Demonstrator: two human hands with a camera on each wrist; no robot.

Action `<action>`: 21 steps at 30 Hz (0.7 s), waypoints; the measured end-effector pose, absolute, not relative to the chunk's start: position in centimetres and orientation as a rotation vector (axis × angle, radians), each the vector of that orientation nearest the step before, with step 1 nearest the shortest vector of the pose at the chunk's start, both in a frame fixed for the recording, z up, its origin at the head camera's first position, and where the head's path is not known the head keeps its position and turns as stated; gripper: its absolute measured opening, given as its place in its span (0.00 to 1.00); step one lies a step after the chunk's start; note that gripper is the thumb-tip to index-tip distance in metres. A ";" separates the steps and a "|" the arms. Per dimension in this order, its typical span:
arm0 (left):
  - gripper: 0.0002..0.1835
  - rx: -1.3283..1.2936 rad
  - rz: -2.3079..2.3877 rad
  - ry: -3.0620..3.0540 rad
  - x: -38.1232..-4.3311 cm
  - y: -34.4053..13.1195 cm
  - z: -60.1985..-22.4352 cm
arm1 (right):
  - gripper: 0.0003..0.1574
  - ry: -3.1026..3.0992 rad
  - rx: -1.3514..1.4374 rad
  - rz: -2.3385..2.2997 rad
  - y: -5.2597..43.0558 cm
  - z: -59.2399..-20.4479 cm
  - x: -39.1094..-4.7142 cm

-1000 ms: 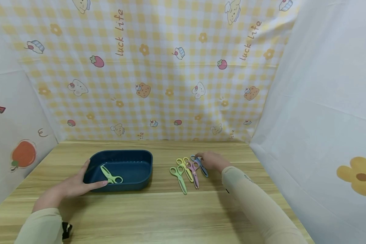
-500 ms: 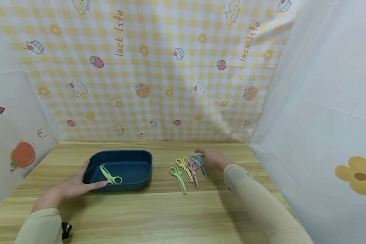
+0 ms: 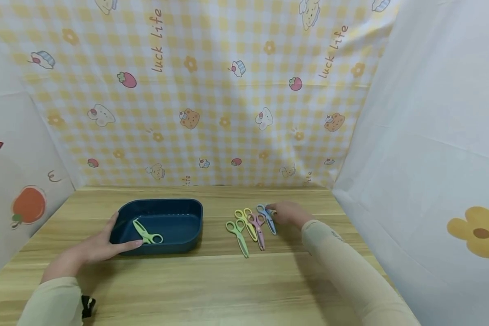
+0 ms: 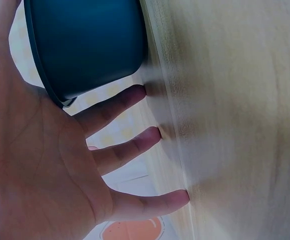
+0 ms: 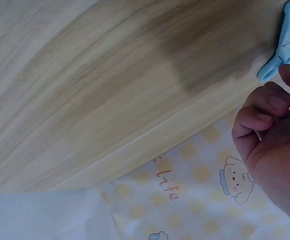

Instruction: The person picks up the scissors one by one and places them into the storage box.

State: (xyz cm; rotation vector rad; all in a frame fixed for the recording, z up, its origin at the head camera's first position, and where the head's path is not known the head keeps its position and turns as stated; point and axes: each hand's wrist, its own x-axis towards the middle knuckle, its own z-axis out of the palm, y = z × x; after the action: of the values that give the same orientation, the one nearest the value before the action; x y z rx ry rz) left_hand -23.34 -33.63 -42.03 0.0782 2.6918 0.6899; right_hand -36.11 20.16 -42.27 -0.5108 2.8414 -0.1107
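Note:
My left hand point(image 3: 99, 246) rests on the left end of a dark blue box point(image 3: 173, 248), thumb along its front rim. In the left wrist view the other fingers are spread straight, tips at the table. Inside the box lies a pair of light green scissors point(image 3: 146, 235). On the right, my right hand point(image 3: 287, 213) touches the handle of the light blue scissors point(image 3: 267, 217), which lie flat. In the right wrist view the lower fingers are loosely curled beside these scissors. Pink scissors point(image 3: 258, 237), yellow scissors point(image 3: 251, 229) and green scissors point(image 3: 242, 242) lie left of them.
A wooden table point(image 3: 212, 290) carries everything. A yellow checked cloth point(image 3: 216, 104) hangs along its back edge, with white cloths point(image 3: 415, 190) at both sides. The pink scissors partly overlap the yellow ones.
My right hand has drawn back slightly rightward. The light blue scissors have shifted slightly right, away from the yellow and pink ones. My left hand and the box keep their places.

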 end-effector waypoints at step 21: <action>0.72 0.095 0.694 2.685 -23.4 -33.9 -42.1 | 0.14 2.907 -0.546 -0.058 26.0 -41.3 -34.9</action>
State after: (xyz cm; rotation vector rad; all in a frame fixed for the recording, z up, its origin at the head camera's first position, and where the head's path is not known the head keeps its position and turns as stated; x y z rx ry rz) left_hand -23.44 -33.88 -42.10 0.0947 2.6848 0.6941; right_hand -34.87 26.01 -41.29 -0.5462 2.9068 -0.0584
